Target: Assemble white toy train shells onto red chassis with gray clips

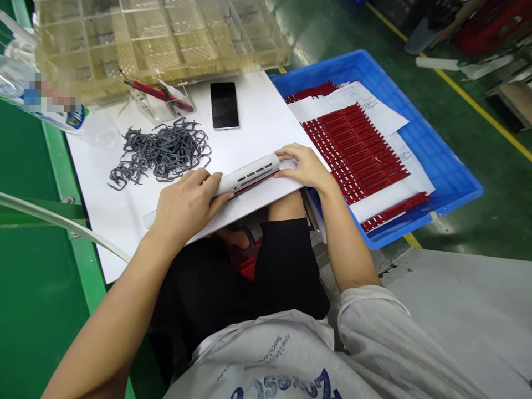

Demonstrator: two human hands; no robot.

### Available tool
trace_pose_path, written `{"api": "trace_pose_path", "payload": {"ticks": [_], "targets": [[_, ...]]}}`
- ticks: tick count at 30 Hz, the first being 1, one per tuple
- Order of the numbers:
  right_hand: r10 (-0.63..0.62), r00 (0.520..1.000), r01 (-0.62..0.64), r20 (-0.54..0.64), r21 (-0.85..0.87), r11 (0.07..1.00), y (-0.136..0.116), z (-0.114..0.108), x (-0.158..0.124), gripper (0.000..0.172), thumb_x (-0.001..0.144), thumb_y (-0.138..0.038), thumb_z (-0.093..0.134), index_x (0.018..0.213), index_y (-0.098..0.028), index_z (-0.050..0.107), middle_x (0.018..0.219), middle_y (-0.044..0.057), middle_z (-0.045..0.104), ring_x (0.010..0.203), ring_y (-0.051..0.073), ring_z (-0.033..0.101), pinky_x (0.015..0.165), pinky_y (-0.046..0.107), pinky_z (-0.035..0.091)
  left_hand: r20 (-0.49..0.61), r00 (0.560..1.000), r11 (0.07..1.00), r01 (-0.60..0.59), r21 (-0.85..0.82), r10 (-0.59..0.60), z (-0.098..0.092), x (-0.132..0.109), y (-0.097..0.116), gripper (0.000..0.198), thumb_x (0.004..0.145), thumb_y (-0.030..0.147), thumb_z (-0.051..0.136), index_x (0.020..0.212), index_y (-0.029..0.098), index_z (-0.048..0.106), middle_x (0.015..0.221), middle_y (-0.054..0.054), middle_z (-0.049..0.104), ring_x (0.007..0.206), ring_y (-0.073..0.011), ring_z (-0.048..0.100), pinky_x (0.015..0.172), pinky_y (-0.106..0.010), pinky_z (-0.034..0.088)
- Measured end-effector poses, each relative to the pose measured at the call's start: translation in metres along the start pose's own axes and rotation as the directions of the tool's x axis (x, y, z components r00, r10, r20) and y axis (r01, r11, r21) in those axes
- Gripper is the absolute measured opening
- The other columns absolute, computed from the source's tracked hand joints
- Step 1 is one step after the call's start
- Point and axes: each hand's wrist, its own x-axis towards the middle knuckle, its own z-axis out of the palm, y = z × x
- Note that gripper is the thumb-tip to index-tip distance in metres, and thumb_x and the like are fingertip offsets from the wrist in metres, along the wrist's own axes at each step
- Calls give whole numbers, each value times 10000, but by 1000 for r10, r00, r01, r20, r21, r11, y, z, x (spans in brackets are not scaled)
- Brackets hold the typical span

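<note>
A long white toy train car body point(257, 169), with a row of dark window slots along its side, lies near the table's front edge. Red material shows along its lower side. My left hand point(187, 202) is closed over its left part, the thumb along the lower edge. At the right end, my right hand point(303, 165) grips it between thumb and fingers. The left portion is largely covered by my left hand. Beyond it on the white tabletop point(257, 133) sits a tangled heap of dark grey bent strips point(166, 149).
A black phone point(225, 105) lies behind. A clear box point(155, 108) holds a red utility knife point(149, 90). A compartment tray point(166, 39) and a plastic bottle point(41, 94) stand farther back. On the right, a blue crate point(453, 194) holds rows of red parts point(357, 149) and paper sheets.
</note>
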Motion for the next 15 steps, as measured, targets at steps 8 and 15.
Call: {"api": "trace_pose_path", "payload": {"ticks": [8, 15], "targets": [[10, 1000, -10, 8, 16, 1000, -1, 0, -1, 471, 738, -379, 972, 1166, -222, 851, 1210, 85, 813, 1120, 335, 789, 1141, 542, 575, -44, 999, 999, 1, 34, 0, 8, -8, 0, 531, 1178, 566, 395, 1416, 182, 674, 1221, -168, 732, 1183, -374, 707, 645, -391, 451], [-1, 1000, 1, 17, 18, 1000, 0, 0, 0, 444, 759, -424, 954, 1139, -222, 845, 1212, 94, 818, 1162, 349, 763, 1123, 553, 578, -52, 998, 999, -26, -36, 24, 12, -2, -2, 521, 1170, 575, 417, 1403, 192, 681, 1200, -168, 721, 1164, -371, 699, 656, -373, 464]]}}
